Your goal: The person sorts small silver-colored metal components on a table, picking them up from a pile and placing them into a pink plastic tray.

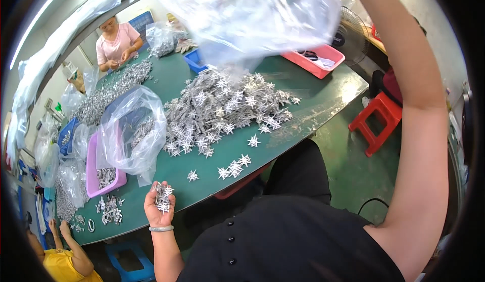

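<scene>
Green worktop (177, 173) in a shared workroom. Left hand (158, 208), palm up, cups several silver stars (163, 197), apparently so none spill. Right hand is out of frame, its grip unknown. Rightward from the left hand: two single stars (192, 175), one cluster (234, 169). Beyond: one uncountable heap (227, 110). Leftward: one purple bin (112, 187).

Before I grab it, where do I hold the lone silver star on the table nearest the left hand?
I'd pinch the star across its middle, between opposite points, coming down from above on the side nearest the table edge. It's spiky, with points sticking out around it, and lies apart from the pile, so nothing seems in the way.
</scene>
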Demonstrator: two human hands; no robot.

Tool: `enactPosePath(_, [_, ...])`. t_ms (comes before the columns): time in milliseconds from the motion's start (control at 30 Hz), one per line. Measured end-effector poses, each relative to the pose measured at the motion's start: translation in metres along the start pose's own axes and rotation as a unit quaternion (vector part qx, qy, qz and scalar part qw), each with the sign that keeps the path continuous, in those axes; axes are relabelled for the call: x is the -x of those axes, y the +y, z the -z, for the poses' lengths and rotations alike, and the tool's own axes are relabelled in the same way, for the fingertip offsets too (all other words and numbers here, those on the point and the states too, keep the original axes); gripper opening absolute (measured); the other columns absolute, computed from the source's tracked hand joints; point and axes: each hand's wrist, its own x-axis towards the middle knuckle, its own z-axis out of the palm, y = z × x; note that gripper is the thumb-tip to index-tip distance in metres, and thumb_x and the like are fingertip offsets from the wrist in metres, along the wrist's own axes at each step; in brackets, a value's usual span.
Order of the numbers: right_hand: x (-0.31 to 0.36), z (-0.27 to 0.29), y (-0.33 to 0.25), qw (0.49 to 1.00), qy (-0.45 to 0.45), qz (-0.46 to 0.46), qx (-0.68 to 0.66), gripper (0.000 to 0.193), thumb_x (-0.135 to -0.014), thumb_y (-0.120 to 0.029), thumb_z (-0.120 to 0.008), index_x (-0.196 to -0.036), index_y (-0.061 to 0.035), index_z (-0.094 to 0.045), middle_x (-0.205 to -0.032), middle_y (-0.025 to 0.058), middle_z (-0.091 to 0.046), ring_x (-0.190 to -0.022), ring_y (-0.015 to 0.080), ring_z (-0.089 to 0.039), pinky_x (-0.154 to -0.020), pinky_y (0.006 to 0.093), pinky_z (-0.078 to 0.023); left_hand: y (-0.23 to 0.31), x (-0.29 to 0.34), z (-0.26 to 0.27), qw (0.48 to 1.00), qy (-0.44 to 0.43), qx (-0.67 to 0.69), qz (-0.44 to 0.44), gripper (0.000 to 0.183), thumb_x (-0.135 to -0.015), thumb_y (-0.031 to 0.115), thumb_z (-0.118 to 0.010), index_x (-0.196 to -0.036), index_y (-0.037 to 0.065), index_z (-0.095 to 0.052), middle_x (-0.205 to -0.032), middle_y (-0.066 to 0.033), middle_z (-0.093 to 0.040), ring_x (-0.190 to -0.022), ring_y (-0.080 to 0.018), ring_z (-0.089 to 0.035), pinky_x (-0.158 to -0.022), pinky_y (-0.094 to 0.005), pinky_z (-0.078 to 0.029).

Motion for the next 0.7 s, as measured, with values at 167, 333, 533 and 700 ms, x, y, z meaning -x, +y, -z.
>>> enactPosePath(167, [0.065,0.01,0.073,0.974,0.096,0.178,0.104,0.01,-0.08,-0.01,-0.061,-0.078,-0.0008,-0.066,-0.085,0.0075,-0.065,-0.074,0.0179,-0.06,-0.065,0.0266,-0.046,-0.031,-0.014,-0.061,0.998,-0.033,-0.046,0.037,0.028,-0.083,0.012,-0.051,-0.11,0.006,-0.054,-0.105,-0.017,-0.059,-0.091,-0.0299,-0.059,-0.064,-0.0389,-0.054])
enactPosePath(333, [0.143,-0.013,0.142,0.945,0.101,0.243,0.194,0.016,-0.077,0.006,-0.057,-0.093,0.0052,-0.059,-0.118,0.0156,-0.055,-0.108,0.0337,-0.054,-0.09,0.0351,-0.046,-0.085,-0.044,-0.135,0.989,-0.049,-0.073,0.12,0.028,-0.082,0.01,-0.054,-0.109,0.007,-0.05,-0.101,-0.0187,-0.059,-0.087,-0.0318,-0.059,-0.062,-0.043,-0.055])
enactPosePath(533, [0.267,-0.064,0.221,0.944,-0.067,0.218,0.239,0.028,-0.074,-0.002,-0.053,-0.099,0.0096,-0.057,-0.125,0.016,-0.048,-0.112,0.0302,-0.049,-0.096,0.037,-0.042,-0.154,-0.097,-0.221,0.957,-0.145,-0.164,0.192,0.028,-0.083,0.011,-0.054,-0.11,0.007,-0.049,-0.103,-0.0178,-0.06,-0.091,-0.0304,-0.06,-0.063,-0.0426,-0.056])
enactPosePath(700, [0.298,-0.057,0.228,0.954,-0.113,0.176,0.213,0.031,-0.07,0.001,-0.056,-0.1,0.0096,-0.057,-0.129,0.0152,-0.044,-0.109,0.0291,-0.051,-0.094,0.0363,-0.043,-0.186,-0.132,-0.289,0.949,-0.183,-0.158,0.203,0.026,-0.084,0.011,-0.052,-0.109,0.007,-0.047,-0.101,-0.0178,-0.06,-0.088,-0.0299,-0.061,-0.062,-0.0429,-0.057])
